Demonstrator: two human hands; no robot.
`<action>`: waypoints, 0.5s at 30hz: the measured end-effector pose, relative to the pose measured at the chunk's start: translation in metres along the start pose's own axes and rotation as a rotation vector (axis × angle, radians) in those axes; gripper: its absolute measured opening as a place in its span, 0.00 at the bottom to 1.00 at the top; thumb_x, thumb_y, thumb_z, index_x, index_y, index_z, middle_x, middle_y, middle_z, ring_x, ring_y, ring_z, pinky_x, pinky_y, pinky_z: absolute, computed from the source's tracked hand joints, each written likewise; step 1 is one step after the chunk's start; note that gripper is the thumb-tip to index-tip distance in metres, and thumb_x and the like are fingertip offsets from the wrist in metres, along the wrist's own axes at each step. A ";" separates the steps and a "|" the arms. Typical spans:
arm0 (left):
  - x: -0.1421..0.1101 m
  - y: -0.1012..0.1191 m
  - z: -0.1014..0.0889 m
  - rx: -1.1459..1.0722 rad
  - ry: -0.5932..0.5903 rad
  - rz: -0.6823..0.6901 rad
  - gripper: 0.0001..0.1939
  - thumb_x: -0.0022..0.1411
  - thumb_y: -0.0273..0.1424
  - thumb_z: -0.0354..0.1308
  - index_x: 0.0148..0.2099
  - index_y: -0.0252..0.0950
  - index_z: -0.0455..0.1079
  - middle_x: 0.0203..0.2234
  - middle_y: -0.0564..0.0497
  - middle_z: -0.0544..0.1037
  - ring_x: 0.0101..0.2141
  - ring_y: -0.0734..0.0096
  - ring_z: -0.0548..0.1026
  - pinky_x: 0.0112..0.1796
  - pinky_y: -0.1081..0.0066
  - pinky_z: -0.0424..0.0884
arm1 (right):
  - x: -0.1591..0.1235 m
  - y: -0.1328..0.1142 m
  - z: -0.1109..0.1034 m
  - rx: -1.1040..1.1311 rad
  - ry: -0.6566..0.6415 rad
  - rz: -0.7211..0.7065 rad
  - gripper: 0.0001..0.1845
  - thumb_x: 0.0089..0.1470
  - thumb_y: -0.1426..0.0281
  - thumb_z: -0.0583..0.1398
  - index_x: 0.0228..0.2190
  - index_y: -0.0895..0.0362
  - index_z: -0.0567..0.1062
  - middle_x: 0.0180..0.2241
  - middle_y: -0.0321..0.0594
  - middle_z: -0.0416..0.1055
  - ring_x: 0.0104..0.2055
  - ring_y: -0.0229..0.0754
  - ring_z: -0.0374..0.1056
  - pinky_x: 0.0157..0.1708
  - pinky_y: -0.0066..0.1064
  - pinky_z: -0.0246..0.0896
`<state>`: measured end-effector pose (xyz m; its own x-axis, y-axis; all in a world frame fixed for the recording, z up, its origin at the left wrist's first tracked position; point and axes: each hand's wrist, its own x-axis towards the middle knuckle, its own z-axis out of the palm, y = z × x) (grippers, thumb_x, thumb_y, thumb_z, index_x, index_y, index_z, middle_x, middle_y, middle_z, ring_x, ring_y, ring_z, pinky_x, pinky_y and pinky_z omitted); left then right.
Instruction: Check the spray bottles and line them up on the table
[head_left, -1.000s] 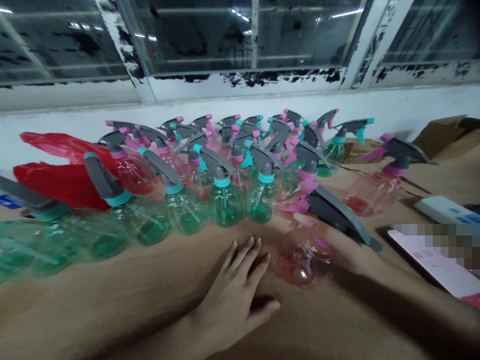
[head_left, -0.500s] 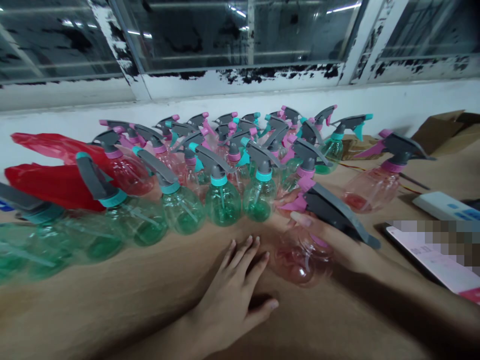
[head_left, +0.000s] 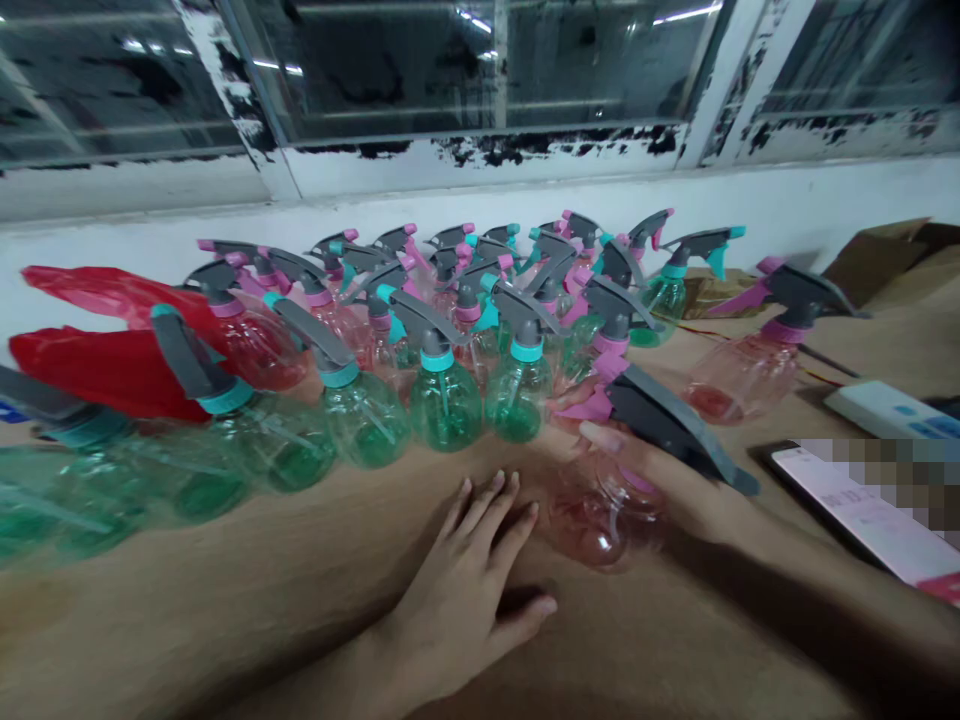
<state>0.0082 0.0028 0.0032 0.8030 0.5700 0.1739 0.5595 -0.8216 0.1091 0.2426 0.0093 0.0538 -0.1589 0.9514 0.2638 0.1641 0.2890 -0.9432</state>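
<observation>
My left hand (head_left: 472,580) lies flat on the wooden table (head_left: 300,600), fingers stretched out, holding nothing. To its right, my right hand (head_left: 652,465) is wrapped round the neck of a pink spray bottle (head_left: 600,525) with a grey and pink trigger head. That bottle leans, its base near the tabletop; whether it touches cannot be told. Just beyond my left fingertips stand green spray bottles (head_left: 446,410) with turquoise collars, in a row running left. Behind them crowd several more pink and green ones. Another pink spray bottle (head_left: 750,370) stands apart on the right.
Red plastic bags (head_left: 105,370) lie at the left behind the front row. At the right are a phone (head_left: 847,510), a white device with blue buttons (head_left: 885,415), thin wires and an open cardboard box (head_left: 892,265). A white wall with windows closes off the back.
The whole view has shifted slightly, moving the scene a little left and up in the picture. Both hands and the held spray bottle keep their positions.
</observation>
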 end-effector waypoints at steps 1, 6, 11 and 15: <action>0.000 0.000 0.000 0.002 -0.003 -0.001 0.33 0.66 0.48 0.51 0.64 0.32 0.55 0.64 0.39 0.53 0.63 0.51 0.49 0.59 0.48 0.51 | -0.001 0.003 -0.001 -0.009 0.003 0.000 0.16 0.57 0.63 0.59 0.48 0.43 0.73 0.42 0.37 0.76 0.47 0.49 0.70 0.48 0.45 0.64; 0.000 0.001 -0.002 0.016 -0.015 0.002 0.33 0.66 0.49 0.50 0.63 0.32 0.56 0.64 0.38 0.53 0.63 0.52 0.49 0.58 0.47 0.53 | 0.000 0.009 0.000 0.022 0.014 -0.037 0.17 0.56 0.63 0.60 0.49 0.44 0.72 0.37 0.36 0.77 0.44 0.49 0.72 0.47 0.45 0.64; 0.000 0.001 -0.002 0.021 -0.008 0.001 0.33 0.66 0.49 0.51 0.63 0.32 0.56 0.64 0.38 0.53 0.63 0.52 0.49 0.58 0.48 0.53 | 0.000 0.005 0.001 0.044 0.015 -0.022 0.19 0.56 0.63 0.60 0.50 0.44 0.71 0.42 0.37 0.76 0.48 0.50 0.70 0.48 0.45 0.64; 0.000 0.001 -0.001 0.014 0.008 0.003 0.32 0.66 0.49 0.51 0.63 0.32 0.56 0.64 0.39 0.54 0.63 0.53 0.50 0.59 0.49 0.52 | -0.002 0.004 0.003 0.016 0.040 -0.023 0.14 0.56 0.63 0.59 0.46 0.45 0.75 0.38 0.37 0.77 0.45 0.50 0.71 0.46 0.44 0.65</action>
<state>0.0083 0.0020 0.0040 0.8028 0.5677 0.1824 0.5604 -0.8228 0.0945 0.2406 0.0087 0.0487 -0.1231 0.9482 0.2930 0.1455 0.3093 -0.9398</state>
